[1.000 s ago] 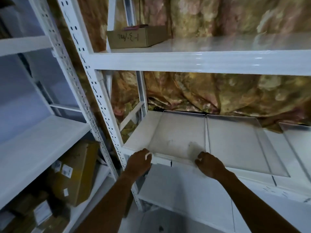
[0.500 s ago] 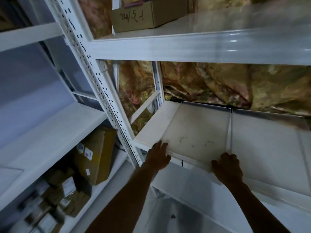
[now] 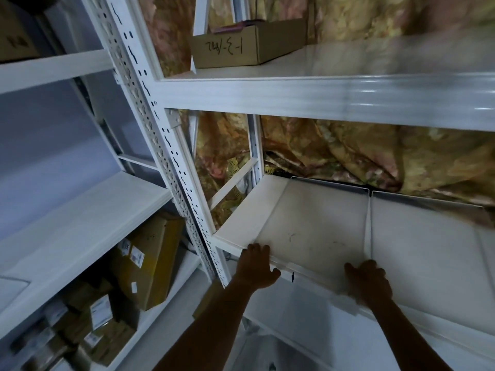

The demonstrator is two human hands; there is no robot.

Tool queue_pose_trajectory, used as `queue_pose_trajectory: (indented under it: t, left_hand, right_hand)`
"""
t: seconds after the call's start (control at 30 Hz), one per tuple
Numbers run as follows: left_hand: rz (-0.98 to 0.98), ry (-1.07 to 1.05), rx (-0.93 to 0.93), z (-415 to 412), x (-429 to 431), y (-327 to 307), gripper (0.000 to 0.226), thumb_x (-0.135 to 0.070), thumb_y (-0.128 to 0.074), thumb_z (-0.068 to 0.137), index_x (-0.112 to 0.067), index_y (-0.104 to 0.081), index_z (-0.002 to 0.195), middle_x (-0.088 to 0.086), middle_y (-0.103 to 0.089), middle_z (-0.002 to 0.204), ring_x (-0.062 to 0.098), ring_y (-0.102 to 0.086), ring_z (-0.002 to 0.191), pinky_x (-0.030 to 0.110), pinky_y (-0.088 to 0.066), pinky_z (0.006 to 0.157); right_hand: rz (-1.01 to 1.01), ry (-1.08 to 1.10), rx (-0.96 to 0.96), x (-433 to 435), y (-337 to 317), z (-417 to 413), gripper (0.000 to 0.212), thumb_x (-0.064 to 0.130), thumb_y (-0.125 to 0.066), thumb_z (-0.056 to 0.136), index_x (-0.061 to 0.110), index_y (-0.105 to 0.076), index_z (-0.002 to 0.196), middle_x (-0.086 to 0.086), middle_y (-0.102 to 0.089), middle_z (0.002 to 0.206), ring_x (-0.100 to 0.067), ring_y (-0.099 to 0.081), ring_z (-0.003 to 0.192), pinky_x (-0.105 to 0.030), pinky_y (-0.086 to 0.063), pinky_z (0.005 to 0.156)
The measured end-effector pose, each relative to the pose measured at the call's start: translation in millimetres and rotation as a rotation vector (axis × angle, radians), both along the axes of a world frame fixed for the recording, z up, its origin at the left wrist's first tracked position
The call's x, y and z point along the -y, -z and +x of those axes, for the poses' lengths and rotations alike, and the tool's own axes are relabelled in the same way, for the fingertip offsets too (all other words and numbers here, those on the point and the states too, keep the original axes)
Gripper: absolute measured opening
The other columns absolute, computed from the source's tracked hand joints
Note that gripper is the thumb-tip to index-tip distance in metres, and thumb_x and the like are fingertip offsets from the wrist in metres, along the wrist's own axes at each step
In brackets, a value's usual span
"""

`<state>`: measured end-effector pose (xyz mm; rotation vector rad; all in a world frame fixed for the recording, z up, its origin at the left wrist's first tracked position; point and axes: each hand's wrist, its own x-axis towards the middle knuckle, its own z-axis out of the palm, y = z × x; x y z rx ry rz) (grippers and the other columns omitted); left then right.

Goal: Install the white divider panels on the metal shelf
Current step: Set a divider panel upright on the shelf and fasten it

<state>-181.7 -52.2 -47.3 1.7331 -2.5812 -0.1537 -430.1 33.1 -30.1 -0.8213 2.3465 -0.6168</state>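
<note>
A white divider panel (image 3: pixel 316 223) lies flat on the middle level of the white metal shelf (image 3: pixel 241 245), with a raised wire edge at its back. My left hand (image 3: pixel 254 266) grips the panel's front left corner at the shelf's front beam. My right hand (image 3: pixel 368 282) holds the front right corner of the same panel. A second white panel (image 3: pixel 423 236) lies flat just to the right, edge to edge with the first. A strip of bare shelf shows left of the held panel.
The upper shelf level (image 3: pixel 321 95) carries a cardboard box (image 3: pixel 246 46) with writing. A perforated upright post (image 3: pixel 166 156) stands at left. Flowered cloth (image 3: pixel 361 153) hangs behind. A neighbouring rack (image 3: pixel 75 223) at left holds cardboard parcels (image 3: pixel 150 258) below.
The view has risen and shifted so the shelf sits further right. Both hands stay on the panel's front edge; the left fingers now curl over the corner.
</note>
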Motion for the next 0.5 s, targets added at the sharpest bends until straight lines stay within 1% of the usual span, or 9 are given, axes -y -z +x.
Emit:
queue_pose_trajectory:
  t: [0.1,0.17,0.3,0.43,0.5]
  left_hand:
    - [-0.031,0.041,0.021,2,3,4,0.065,-0.064,-0.051,0.079,-0.015,-0.049,0.122,0.009,-0.061,0.114,0.028,-0.055,0.104,0.039,-0.045,0.096]
    - [-0.040,0.067,0.007,6,6,7,0.068,-0.066,-0.050,0.080,-0.015,-0.048,0.126,0.010,-0.061,0.116,0.028,-0.055,0.105,0.039,-0.044,0.098]
    - [0.008,0.075,-0.038,13,14,3,0.074,-0.068,-0.050,0.081,-0.016,-0.044,0.134,0.011,-0.061,0.119,0.030,-0.055,0.110,0.041,-0.043,0.099]
    - [0.099,0.038,-0.174,21,25,-6,0.077,-0.071,-0.048,0.079,-0.020,-0.042,0.135,0.009,-0.062,0.120,0.029,-0.057,0.113,0.042,-0.045,0.102]
    - [0.145,0.030,-0.266,28,30,-9,0.075,-0.073,-0.048,0.076,-0.022,-0.044,0.131,0.005,-0.064,0.118,0.027,-0.060,0.111,0.043,-0.050,0.098]
  right_hand:
    - [-0.065,0.028,0.032,3,-1,0,0.055,0.040,-0.057,0.095,-0.003,-0.050,0.130,-0.027,-0.057,0.132,-0.043,-0.056,0.119,-0.043,-0.045,0.098]
    - [-0.139,0.061,0.021,6,-10,4,0.050,0.034,-0.057,0.097,-0.004,-0.051,0.128,-0.028,-0.058,0.131,-0.043,-0.057,0.119,-0.044,-0.044,0.098]
    - [-0.316,0.117,-0.024,12,-38,26,0.035,0.016,-0.052,0.097,-0.001,-0.048,0.126,-0.033,-0.062,0.119,-0.047,-0.060,0.108,-0.046,-0.047,0.091]
    - [-0.514,0.121,-0.080,22,-69,57,0.040,0.010,-0.050,0.096,0.003,-0.045,0.135,-0.032,-0.065,0.112,-0.047,-0.063,0.103,-0.044,-0.047,0.085]
    - [-0.593,0.075,-0.087,31,-83,71,0.046,0.014,-0.048,0.095,0.005,-0.042,0.139,-0.028,-0.069,0.107,-0.043,-0.065,0.097,-0.041,-0.047,0.080]
